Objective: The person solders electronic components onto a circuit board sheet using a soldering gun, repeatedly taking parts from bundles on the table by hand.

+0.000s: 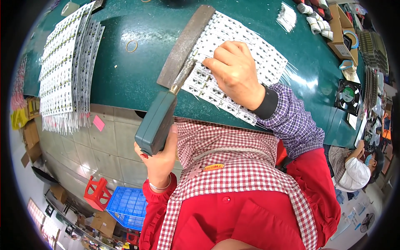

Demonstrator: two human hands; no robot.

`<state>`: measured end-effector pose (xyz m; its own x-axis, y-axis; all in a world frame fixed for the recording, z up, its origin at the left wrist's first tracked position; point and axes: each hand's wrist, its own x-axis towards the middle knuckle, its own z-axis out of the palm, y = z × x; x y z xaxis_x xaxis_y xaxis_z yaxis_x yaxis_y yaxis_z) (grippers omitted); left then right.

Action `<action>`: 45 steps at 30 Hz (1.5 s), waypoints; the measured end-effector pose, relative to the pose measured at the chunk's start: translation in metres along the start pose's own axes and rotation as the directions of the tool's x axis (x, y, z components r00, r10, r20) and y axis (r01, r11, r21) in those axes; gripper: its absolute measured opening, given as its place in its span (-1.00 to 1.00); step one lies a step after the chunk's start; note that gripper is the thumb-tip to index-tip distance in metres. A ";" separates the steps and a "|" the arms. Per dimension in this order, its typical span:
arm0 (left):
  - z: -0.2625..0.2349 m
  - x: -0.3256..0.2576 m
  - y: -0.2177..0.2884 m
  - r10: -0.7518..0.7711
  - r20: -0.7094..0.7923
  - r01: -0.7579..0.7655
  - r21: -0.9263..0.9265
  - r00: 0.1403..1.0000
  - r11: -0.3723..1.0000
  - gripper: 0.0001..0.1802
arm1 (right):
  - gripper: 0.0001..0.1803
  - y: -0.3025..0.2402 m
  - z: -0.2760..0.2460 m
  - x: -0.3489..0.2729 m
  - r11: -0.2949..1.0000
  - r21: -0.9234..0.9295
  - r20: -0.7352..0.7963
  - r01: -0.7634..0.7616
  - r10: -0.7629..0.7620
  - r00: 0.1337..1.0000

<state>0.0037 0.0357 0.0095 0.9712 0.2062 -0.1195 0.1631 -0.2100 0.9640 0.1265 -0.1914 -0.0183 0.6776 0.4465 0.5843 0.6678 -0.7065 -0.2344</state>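
My left hand point(160, 160) is wrapped round a dark green, boxy hand tool point(156, 118) with a brass collar and a long metal nozzle. The nozzle points away from me, its end over the left part of a white circuit board panel point(250, 46). Along that panel's left edge lies a flat grey metal bar point(183, 46). Close to the nozzle end, my right hand point(235, 75) bends over the panel with thumb and fingers pinched together. Whatever they hold is hidden. Thin white wires point(291, 73) stick out from the panel's right side.
A stack of similar panels point(68, 66) overhangs the table's left edge. A rubber band point(131, 46) and a bundle of white wires point(286, 17) lie on the green table point(137, 75). At right are a cardboard box point(342, 35) and a black fan point(348, 96); another person point(354, 171) sits beyond.
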 end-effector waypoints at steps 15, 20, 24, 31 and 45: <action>-0.005 -0.009 -0.001 -0.025 -0.087 0.025 -0.005 0.996 1.000 -0.69 | -0.89 -0.001 -0.001 0.000 1.000 -0.010 0.013 -0.006 0.006 1.000; -0.002 -0.008 0.004 -0.007 -0.098 0.008 0.007 0.995 1.000 -0.69 | -0.89 -0.005 -0.001 0.002 0.999 0.041 -0.038 -0.009 0.010 0.999; -0.004 -0.009 0.001 0.020 -0.088 -0.018 0.023 0.996 1.000 -0.70 | -0.78 -0.005 -0.004 0.001 0.999 0.043 0.003 -0.030 0.030 1.000; -0.007 -0.010 -0.010 0.100 0.023 -0.101 0.028 0.995 0.994 -0.67 | -0.85 -0.004 0.001 -0.001 1.000 0.023 0.001 -0.012 0.012 1.000; -0.007 -0.013 -0.016 0.098 -0.031 -0.097 0.043 0.995 0.994 -0.72 | -0.89 -0.005 0.001 0.000 1.000 0.019 0.001 0.007 -0.007 1.000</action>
<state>-0.0129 0.0433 -0.0022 0.9768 0.2137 -0.0168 0.0754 -0.2695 0.9600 0.1236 -0.1872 -0.0179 0.6732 0.4521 0.5851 0.6782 -0.6928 -0.2450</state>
